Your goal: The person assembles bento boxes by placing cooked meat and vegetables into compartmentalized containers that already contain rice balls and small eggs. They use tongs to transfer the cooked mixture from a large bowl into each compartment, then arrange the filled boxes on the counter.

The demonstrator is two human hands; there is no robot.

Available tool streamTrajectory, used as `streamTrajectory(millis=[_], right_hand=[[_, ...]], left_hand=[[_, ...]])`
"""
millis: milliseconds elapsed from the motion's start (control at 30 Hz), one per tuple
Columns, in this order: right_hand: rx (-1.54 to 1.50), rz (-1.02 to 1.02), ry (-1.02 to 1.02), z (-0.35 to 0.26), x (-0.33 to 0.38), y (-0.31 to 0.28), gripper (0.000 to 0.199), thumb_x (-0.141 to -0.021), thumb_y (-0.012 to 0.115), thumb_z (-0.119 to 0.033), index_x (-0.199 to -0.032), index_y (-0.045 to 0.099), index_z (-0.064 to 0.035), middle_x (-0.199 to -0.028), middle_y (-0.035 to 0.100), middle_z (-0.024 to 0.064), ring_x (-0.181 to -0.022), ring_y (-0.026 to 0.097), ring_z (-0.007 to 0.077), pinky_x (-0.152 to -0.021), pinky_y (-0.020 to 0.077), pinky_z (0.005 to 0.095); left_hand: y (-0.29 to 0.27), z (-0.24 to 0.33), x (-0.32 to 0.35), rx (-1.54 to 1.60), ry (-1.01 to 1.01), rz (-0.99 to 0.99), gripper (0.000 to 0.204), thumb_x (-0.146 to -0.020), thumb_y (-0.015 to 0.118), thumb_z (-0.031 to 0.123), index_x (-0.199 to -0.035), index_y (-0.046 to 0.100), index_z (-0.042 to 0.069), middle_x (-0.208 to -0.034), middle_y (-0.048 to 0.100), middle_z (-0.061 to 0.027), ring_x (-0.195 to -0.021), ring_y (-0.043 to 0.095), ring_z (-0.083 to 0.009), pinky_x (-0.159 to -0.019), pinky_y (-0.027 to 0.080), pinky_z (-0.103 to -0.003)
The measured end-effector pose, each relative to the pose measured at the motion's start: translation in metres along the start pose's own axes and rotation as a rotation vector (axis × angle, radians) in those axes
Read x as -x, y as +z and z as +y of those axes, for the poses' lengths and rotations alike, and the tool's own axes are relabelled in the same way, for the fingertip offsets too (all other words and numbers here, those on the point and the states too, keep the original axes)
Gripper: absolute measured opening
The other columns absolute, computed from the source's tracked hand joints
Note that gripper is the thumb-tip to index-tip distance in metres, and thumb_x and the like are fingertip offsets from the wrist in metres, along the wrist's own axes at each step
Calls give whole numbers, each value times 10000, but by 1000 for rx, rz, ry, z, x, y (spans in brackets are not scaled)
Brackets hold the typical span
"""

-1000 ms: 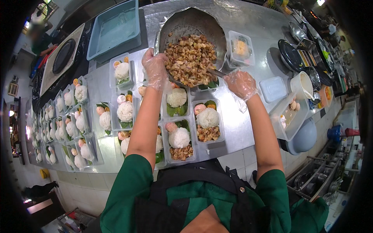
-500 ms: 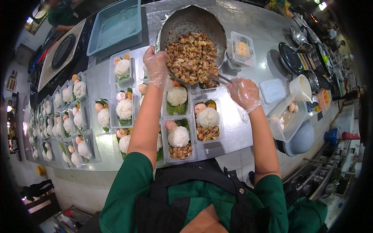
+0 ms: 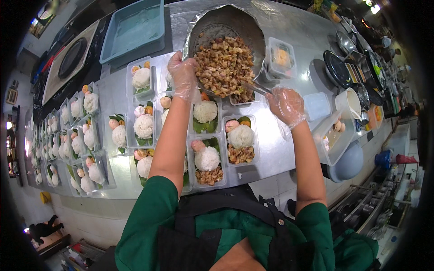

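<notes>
My left hand point(image 3: 183, 77), in a clear plastic glove, grips the near-left rim of a big metal bowl point(image 3: 207, 28). The bowl is tilted toward me, and chopped browned meat point(image 3: 224, 63) is heaped in its lower part. My right hand point(image 3: 286, 105), gloved too, is closed around the handle of a metal utensil point(image 3: 259, 88); its tip is in the meat at the bowl's near edge, so its kind is hidden. Partly under the bowl sits a clear container with meat point(image 3: 243, 96). Nearer me, two clear containers hold rice point(image 3: 241, 136), egg and meat point(image 3: 209, 175).
Many rice containers point(image 3: 143, 126) stand in rows to the left. A blue-grey tub point(image 3: 108, 54) is at the back left. Stacked clear containers point(image 3: 281, 58), a lid point(image 3: 316, 106), a white bucket point(image 3: 347, 103) and a clear bin point(image 3: 332, 149) overhanging the table edge are on the right.
The bowl has shifted very slightly to the right with my left hand. My right hand has moved a little to the right with the utensil. The person at the far left has left the view.
</notes>
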State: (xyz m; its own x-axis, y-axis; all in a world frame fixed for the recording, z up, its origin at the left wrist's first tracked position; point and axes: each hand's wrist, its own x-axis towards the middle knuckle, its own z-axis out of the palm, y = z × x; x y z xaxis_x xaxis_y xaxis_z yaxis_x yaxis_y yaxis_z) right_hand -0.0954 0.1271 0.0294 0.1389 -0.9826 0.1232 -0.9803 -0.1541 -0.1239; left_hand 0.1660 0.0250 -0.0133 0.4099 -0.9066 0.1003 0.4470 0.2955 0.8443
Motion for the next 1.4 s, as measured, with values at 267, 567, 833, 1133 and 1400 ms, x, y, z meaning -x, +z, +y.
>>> streamTrajectory(millis=[267, 567, 833, 1133, 1400], right_hand=[[47, -87, 78, -36, 4, 3, 330, -866, 527, -340, -744, 636, -54, -713, 637, 151, -697, 628, 353, -634, 504, 456], [29, -90, 142, -3, 35, 16, 285, -861, 548, -319, -765, 629, -63, -710, 627, 158, -669, 619, 352, -607, 496, 462], [55, 10, 80, -27, 1, 4, 261, -832, 565, -296, -755, 643, -59, -720, 644, 170, -679, 640, 341, -618, 507, 448], [9, 22, 195, -17, 42, 28, 280, -867, 542, -283, -724, 622, -56, -704, 640, 150, -674, 642, 322, -599, 509, 430], [18, -44, 201, -7, 45, 40, 336, -885, 519, -347, -804, 613, -36, -746, 638, 183, -704, 633, 362, -642, 507, 464]], left_hand=[[5, -4, 2, -26, 63, -31, 212, -566, 509, -121, -610, 435, 73, -582, 462, 19, -468, 373, -70, -418, 274, -228], [-2, 0, -6, 86, 34, 22, 270, -544, 511, -144, -598, 397, 94, -609, 464, 21, -494, 370, -69, -446, 305, -224], [8, -4, 0, 5, -5, 12, 306, -548, 516, -148, -619, 370, 111, -629, 459, 6, -530, 411, -99, -480, 343, -227], [5, 1, 2, 108, -4, 113, 307, -543, 502, -170, -618, 381, 101, -630, 440, 19, -528, 386, -92, -465, 319, -238], [-19, -1, -1, 170, -56, 208, 256, -579, 498, -139, -670, 416, 86, -687, 484, -26, -577, 457, -130, -524, 388, -240]])
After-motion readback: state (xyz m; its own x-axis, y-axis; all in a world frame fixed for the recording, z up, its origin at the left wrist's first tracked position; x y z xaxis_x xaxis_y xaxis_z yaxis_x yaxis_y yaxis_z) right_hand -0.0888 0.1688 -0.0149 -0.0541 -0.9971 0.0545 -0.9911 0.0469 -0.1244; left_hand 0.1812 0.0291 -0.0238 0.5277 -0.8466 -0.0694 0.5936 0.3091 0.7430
